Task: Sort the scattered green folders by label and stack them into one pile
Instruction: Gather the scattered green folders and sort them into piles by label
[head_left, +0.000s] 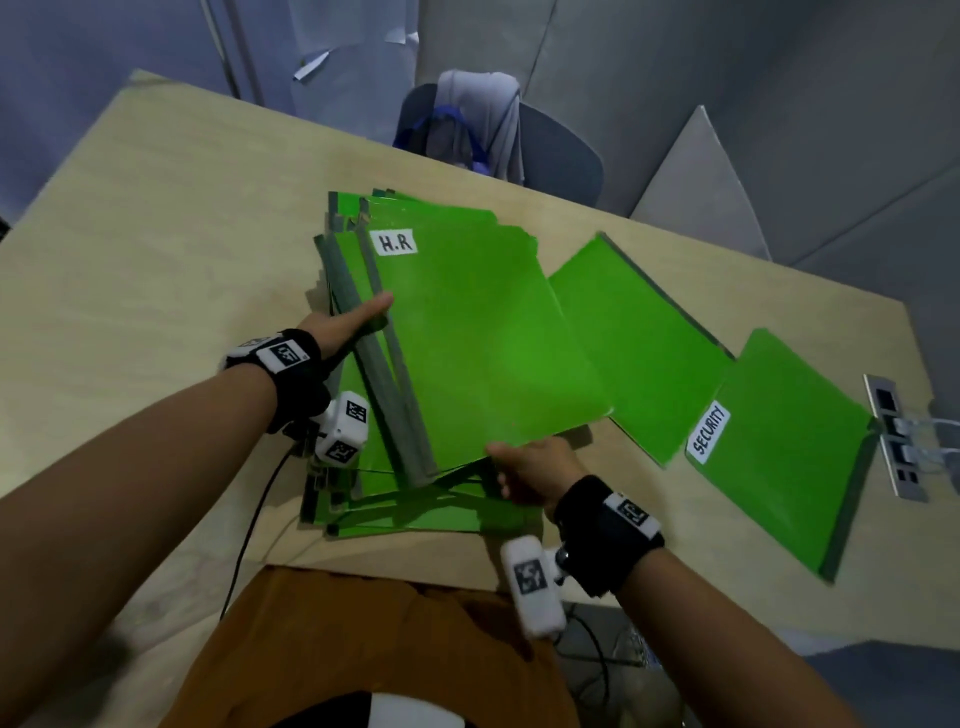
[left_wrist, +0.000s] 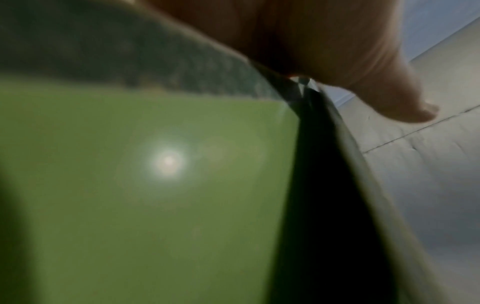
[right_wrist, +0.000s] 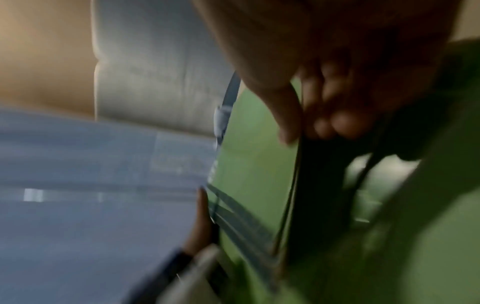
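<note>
A green folder labelled H.R (head_left: 483, 332) tops a bundle of folders held tilted above a loose pile of green folders (head_left: 395, 514) on the table. My left hand (head_left: 345, 325) grips the bundle's grey spines (head_left: 387, 395), thumb on top; the left wrist view shows that thumb (left_wrist: 389, 98) over a green cover (left_wrist: 145, 185). My right hand (head_left: 530, 470) pinches the bundle's near edge, thumb (right_wrist: 283, 115) on top and fingers (right_wrist: 335, 115) underneath. To the right on the table lie an unlabelled green folder (head_left: 634, 348) and one labelled SECURITY (head_left: 779, 447).
The light wooden table (head_left: 156, 218) has a metal socket panel (head_left: 893, 436) at its right edge. A chair with grey cloth (head_left: 483, 124) stands behind the far edge. A black cable (head_left: 249, 530) runs from my left wrist over the near edge.
</note>
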